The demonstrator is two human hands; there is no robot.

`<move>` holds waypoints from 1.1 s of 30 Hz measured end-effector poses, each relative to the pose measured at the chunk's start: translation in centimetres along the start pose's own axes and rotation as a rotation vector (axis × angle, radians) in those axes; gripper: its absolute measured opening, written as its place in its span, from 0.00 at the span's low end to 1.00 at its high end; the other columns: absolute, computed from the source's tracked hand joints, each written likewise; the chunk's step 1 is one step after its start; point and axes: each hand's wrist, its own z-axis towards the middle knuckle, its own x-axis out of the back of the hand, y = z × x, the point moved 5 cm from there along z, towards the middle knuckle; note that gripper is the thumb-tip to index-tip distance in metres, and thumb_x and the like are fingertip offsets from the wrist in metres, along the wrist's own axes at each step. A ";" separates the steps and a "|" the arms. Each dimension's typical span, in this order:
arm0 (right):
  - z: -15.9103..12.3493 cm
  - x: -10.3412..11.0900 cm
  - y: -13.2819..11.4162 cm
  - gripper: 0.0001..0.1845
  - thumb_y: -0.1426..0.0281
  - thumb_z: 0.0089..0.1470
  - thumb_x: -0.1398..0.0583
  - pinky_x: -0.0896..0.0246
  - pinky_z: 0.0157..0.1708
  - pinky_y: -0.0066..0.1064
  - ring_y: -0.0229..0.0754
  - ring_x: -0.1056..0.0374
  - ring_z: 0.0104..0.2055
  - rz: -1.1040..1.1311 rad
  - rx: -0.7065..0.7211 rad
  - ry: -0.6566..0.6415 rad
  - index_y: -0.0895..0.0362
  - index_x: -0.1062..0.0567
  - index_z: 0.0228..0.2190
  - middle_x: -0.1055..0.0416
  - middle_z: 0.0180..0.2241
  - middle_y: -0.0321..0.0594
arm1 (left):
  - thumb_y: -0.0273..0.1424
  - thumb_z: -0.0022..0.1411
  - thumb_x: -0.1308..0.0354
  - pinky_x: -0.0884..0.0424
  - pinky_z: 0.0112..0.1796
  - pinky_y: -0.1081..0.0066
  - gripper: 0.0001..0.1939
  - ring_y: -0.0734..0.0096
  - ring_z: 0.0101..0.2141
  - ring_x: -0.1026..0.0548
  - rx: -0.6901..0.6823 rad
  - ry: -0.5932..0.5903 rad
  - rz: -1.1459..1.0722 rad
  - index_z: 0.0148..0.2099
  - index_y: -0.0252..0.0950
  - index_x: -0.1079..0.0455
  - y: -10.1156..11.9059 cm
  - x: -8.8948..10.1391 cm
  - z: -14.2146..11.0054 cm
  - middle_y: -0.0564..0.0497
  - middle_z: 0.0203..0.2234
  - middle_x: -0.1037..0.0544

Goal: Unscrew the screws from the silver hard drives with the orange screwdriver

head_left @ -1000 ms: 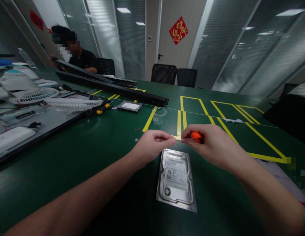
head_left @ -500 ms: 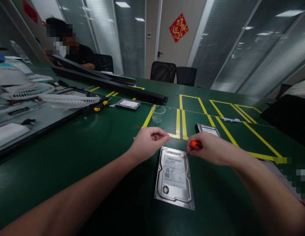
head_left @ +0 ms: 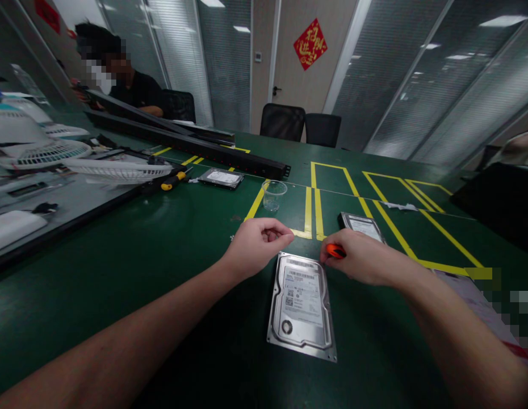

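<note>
Three drives lie on the desk (head_left: 162, 272). The near drive (head_left: 301, 307) is label up between the forearms, and bare desk runs along its left and right sides. The second drive (head_left: 361, 224) sits beyond the right hand (head_left: 361, 258), which covers part of its near side. The third drive (head_left: 221, 178) is farther left, near the long black bars (head_left: 196, 145).

Two hands are in view, apart from each other, over the far end of the near drive. The left hand (head_left: 255, 247) has thumb and fingertip brought together; whether anything is pinched there cannot be told. The right hand is curled round one orange handle (head_left: 335, 251), the rest of that tool being hidden.

One clear cup (head_left: 274, 196) stands upright beyond the left hand, by a yellow tape line (head_left: 308, 210). One yellow-handled screwdriver (head_left: 174, 180) lies beside the panel (head_left: 89, 199) at the desk's left. Small bits beside the left hand are mostly covered and too small to make out.

Two chairs (head_left: 283, 122) (head_left: 323, 130) stand at the desk's far edge; its near edge is out of view. One person (head_left: 138, 94) sits at far left, partly behind the bars.
</note>
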 end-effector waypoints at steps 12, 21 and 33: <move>0.2 -0.1 -0.1 0.04 0.71 0.55 0.37 0.35 0.36 0.39 0.47 0.26 0.35 -0.017 0.031 0.015 0.53 0.19 0.30 0.21 0.32 0.41 | 0.36 0.64 0.33 0.26 0.34 0.68 0.10 0.68 0.30 0.22 0.010 0.003 0.015 0.40 0.33 0.18 0.3 0.1 0.0 0.46 0.30 0.16; 0.3 -0.2 0.1 0.05 0.71 0.55 0.37 0.34 0.37 0.37 0.45 0.26 0.36 0.016 0.063 0.002 0.53 0.19 0.31 0.20 0.34 0.40 | 0.36 0.64 0.33 0.25 0.34 0.68 0.11 0.68 0.30 0.22 0.004 -0.004 0.007 0.41 0.33 0.18 0.1 0.0 0.0 0.46 0.31 0.16; 0.5 -0.2 0.2 0.07 0.75 0.52 0.37 0.35 0.36 0.36 0.44 0.27 0.34 0.080 0.082 -0.027 0.53 0.19 0.30 0.21 0.31 0.38 | 0.37 0.64 0.33 0.25 0.34 0.68 0.11 0.68 0.30 0.22 0.003 -0.006 0.000 0.41 0.33 0.18 0.0 0.0 0.0 0.46 0.31 0.16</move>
